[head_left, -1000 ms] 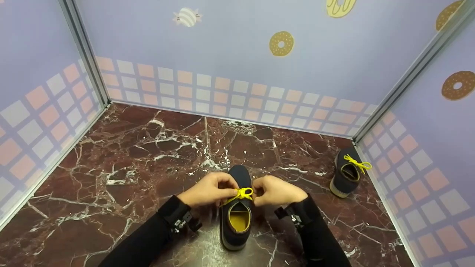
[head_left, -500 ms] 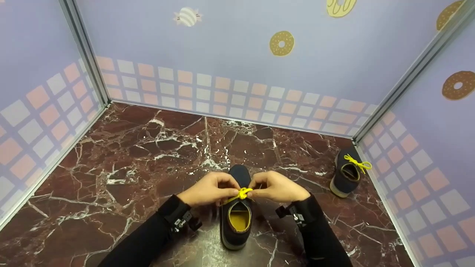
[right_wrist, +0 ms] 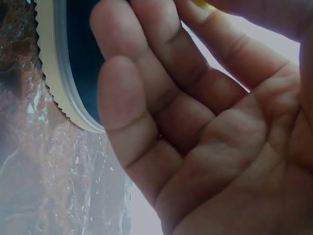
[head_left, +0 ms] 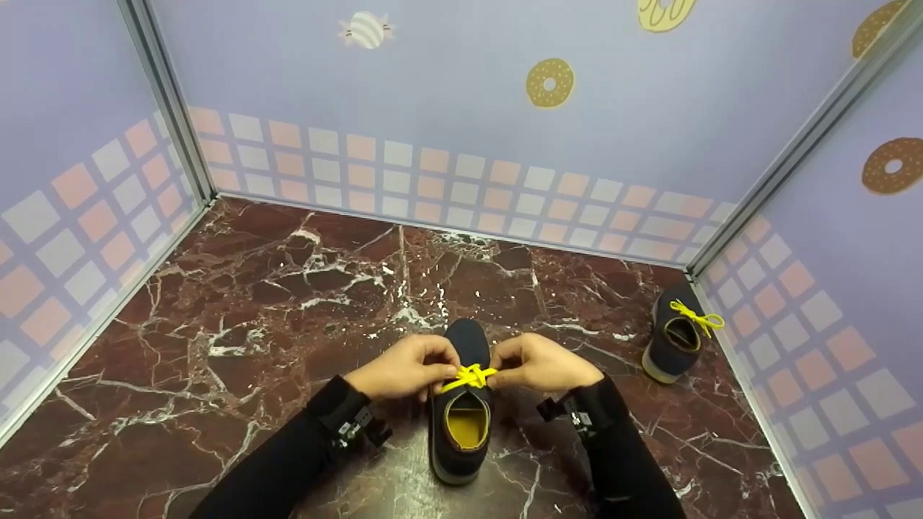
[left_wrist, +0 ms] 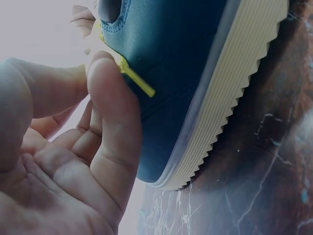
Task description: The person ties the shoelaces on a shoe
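A dark navy shoe (head_left: 467,340) with a yellow inside stands in front of me, toe pointing away. Its yellow lace (head_left: 474,375) is tied in a small bow across the tongue. From the left, my left hand (head_left: 404,367) pinches one side of the bow between thumb and forefinger. My right hand (head_left: 544,364) pinches the other side. In the left wrist view, a lace tip (left_wrist: 142,84) pokes out beyond my fingertips against the shoe's side. Only a bit of yellow lace (right_wrist: 201,3) shows at the top of the right wrist view.
A matching shoe (head_left: 670,346) with a yellow bow stands at the right, close to the side wall. Purple panels with printed tiles and doughnuts (head_left: 550,83) enclose the dark red marbled floor (head_left: 288,288) at the back and both sides.
My right hand has risen from beside the shoe and taken hold of the bow's right side. Both hands have then drawn slightly apart, and the bow looks more stretched out sideways.
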Motion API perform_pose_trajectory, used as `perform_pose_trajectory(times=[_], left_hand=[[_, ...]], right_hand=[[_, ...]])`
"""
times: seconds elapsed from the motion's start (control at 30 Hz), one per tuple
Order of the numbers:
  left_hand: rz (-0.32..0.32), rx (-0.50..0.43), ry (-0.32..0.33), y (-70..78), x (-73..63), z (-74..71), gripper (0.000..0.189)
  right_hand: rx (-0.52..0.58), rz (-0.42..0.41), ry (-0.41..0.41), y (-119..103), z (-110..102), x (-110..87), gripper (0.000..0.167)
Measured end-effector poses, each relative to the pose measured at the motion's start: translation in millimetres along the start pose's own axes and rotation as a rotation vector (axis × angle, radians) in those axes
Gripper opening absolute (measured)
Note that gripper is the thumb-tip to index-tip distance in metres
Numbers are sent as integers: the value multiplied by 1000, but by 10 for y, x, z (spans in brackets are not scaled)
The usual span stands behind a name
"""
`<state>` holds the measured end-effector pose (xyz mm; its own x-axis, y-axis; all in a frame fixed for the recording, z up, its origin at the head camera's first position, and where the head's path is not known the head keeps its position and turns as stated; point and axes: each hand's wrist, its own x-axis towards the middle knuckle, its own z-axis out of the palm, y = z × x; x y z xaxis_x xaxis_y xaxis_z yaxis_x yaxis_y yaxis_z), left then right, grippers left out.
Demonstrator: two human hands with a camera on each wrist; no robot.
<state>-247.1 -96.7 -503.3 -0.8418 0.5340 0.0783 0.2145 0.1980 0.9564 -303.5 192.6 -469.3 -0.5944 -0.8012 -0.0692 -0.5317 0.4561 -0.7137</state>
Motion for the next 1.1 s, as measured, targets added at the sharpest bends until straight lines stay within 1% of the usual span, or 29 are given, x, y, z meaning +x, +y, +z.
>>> perform_pose_trajectory(times=[0.17, 0.33, 0.47, 0.63, 0.73, 0.87, 0.97, 1.1], left_hand=[[8, -5, -1, -6, 0, -7, 8], [7, -6, 6, 3, 5, -5, 9], [-7, -5, 18, 19, -1, -1, 9], [-3, -11, 18, 29, -5, 7, 13], [12, 6, 16, 35, -9, 9, 15], [42, 72, 32, 44, -7, 20, 13], [74, 119, 56, 42, 3, 30, 10], [90, 109, 73, 31, 10, 26, 10]], right_hand=[[12, 8, 9, 29, 18, 18, 11], [36, 8, 41, 2, 25, 27, 8], [58, -10, 44, -19, 28, 27, 7], [34, -48, 51, -34, 46, 42, 8], [24, -83, 57, -36, 64, 61, 9], [6, -119, 52, -39, 86, 77, 10], [-30, -108, 55, -47, 99, 76, 13], [-66, -86, 63, -60, 112, 77, 14]])
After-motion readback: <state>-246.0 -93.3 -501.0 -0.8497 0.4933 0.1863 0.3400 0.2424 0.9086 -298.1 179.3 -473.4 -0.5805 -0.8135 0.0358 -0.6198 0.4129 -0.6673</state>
